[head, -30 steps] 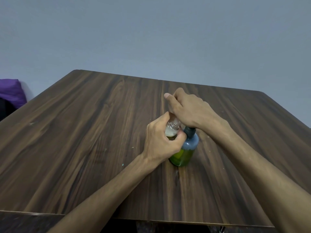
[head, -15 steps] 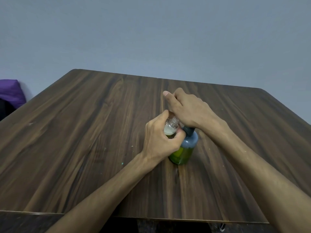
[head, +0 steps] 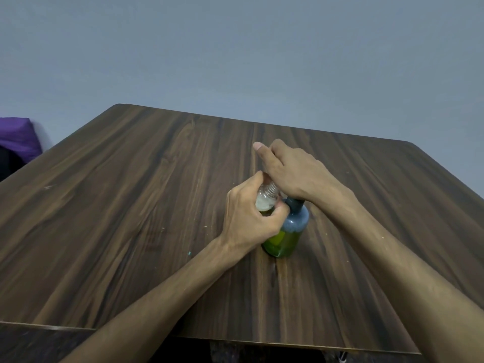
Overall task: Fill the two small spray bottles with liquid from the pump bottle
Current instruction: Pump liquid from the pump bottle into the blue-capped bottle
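A dark wood-grain desk (head: pixel 131 205) stands before a plain grey-blue wall (head: pixel 235 48), purple fabric (head: pixel 18 134) at far left. Mid-desk, the left hand (head: pixel 248 221) grips a small spray bottle (head: pixel 267 199), tilted beside the green pump bottle (head: pixel 286 238). The right hand (head: pixel 293 171) covers its pump; that grip cannot be told.

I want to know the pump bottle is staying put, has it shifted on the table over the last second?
No. The pump bottle stands at the same spot on the table's wood grain; the slight frame shift is the camera's.
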{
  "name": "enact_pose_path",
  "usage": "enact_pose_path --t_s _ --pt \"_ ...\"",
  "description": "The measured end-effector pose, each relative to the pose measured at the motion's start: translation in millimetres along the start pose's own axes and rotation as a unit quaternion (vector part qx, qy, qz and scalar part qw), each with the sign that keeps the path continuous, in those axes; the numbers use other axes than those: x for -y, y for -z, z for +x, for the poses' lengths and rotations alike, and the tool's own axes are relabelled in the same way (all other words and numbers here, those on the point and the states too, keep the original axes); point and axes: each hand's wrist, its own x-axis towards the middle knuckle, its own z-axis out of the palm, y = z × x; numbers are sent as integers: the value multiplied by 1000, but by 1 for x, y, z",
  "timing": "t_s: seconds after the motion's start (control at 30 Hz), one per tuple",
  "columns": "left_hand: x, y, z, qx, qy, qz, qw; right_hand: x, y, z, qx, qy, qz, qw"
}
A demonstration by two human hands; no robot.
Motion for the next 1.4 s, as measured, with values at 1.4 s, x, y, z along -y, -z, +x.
enact_pose_path --t_s 1.4 --pt "-2 2 -1 8 -15 -14 1000 -4 5 3 -42 9 21 999"
